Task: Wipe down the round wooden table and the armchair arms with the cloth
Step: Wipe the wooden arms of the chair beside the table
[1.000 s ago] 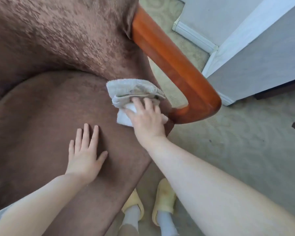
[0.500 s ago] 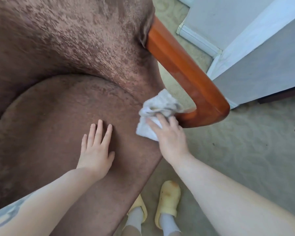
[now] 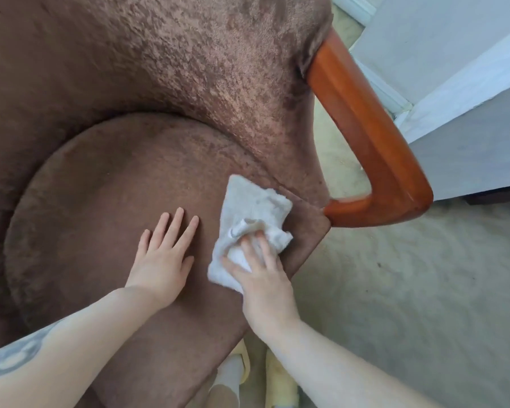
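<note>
Beige carpet (image 3: pixel 409 290), white baseboard (image 3: pixel 380 89), pale wall (image 3: pixel 424 39)

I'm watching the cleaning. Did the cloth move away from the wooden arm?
Yes. The cloth, under the right hand, slid from against the wooden arm onto the seat cushion, toward the left hand.

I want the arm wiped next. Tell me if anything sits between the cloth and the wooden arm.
Nothing visible does. The cloth lies on the seat under the right hand; only bare upholstery separates it from the wooden arm.
</note>
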